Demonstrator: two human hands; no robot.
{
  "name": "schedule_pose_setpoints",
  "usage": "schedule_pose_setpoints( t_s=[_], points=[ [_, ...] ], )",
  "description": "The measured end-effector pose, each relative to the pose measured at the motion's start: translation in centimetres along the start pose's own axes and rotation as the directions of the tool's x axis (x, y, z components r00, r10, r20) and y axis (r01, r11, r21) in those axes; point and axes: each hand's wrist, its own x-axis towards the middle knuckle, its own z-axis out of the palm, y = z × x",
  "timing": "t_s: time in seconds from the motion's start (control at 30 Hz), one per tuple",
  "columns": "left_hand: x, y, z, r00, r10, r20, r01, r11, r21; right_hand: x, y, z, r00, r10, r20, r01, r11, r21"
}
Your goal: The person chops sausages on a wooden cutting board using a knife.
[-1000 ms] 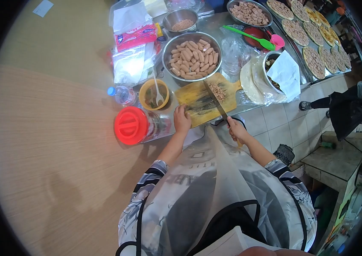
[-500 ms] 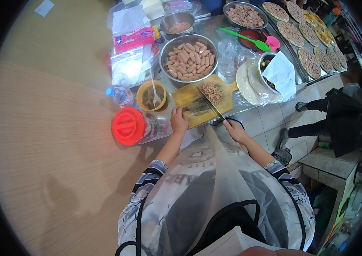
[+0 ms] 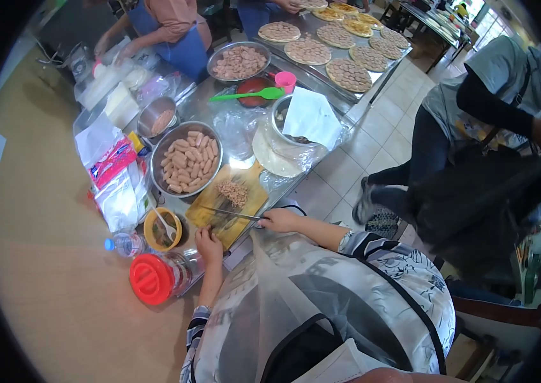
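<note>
My right hand [image 3: 278, 220] is closed round the handle of a knife [image 3: 227, 212], whose blade lies across a worn yellow cutting board [image 3: 252, 186]. A small heap of chopped pinkish sausage [image 3: 233, 193] sits on the board beyond the blade, a little apart from it. My left hand [image 3: 208, 246] grips the board's near left edge, fingers bent over it. Behind the board stands a steel bowl [image 3: 155, 167] full of whole sausages [image 3: 189, 163]. Left of the board is a yellow-orange bowl [image 3: 147, 235] with a white spoon [image 3: 167, 225] in it.
A red-lidded jar [image 3: 151, 279] and a water bottle [image 3: 127, 244] stand left. Flatbreads [image 3: 274, 153], a pot under white paper [image 3: 312, 118] and a green spatula [image 3: 248, 94] lie beyond. Topped pizzas [image 3: 348, 75] cover the far table. A person with a black bag [image 3: 474, 204] is at right.
My view has swung right and up, bringing co-workers at the far side into sight. The knife blade has shifted away from the chopped heap. My left hand keeps its place on the board edge.
</note>
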Motion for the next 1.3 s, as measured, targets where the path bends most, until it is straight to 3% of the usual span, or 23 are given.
schedule_pose_setpoints(
  t_s=[0.07,0.2,0.27,0.33,0.4,0.5,0.6,1.03,1.3],
  points=[
    [-0.1,0.0,-0.6,0.999,-0.026,0.022,0.025,0.999,0.040,0.5,0.1,0.1,0.999,-0.046,0.014,0.047,0.997,-0.069],
    [0.6,0.9,-0.3,0.992,0.100,0.072,-0.105,0.991,0.084,0.6,-0.4,-0.2,0.999,-0.034,0.035,0.037,0.996,-0.084],
    [1.1,-0.1,0.8,0.965,0.165,0.202,-0.177,0.983,0.044,0.8,-0.4,-0.3,1.000,0.007,-0.024,-0.010,0.992,-0.123],
    [1.4,1.9,-0.4,0.901,0.009,0.435,-0.092,0.981,0.169,0.6,-1.0,-0.5,0.999,0.025,-0.039,-0.030,0.988,-0.151],
    [1.6,1.4,-0.5,0.823,-0.010,0.568,-0.131,0.970,0.207,0.2,-1.7,-0.9,0.990,0.057,-0.127,-0.083,0.974,-0.211],
    [2.0,1.2,-0.9,0.763,-0.041,0.645,-0.139,0.964,0.225,-0.1,-2.0,-1.6,0.973,0.056,-0.226,-0.110,0.966,-0.233],
    [2.0,0.4,-0.4,0.754,-0.022,0.656,-0.166,0.960,0.224,0.1,-1.5,-2.1,0.974,0.004,-0.228,-0.083,0.938,-0.336],
    [2.7,0.8,-0.6,0.666,-0.088,0.741,-0.147,0.958,0.245,3.0,2.2,-0.1,0.992,-0.003,-0.128,-0.046,0.923,-0.383],
    [2.9,0.7,-0.2,0.626,-0.133,0.769,-0.142,0.949,0.280,1.8,-0.8,-2.6,0.988,0.112,-0.110,-0.148,0.902,-0.406]
  ],
)
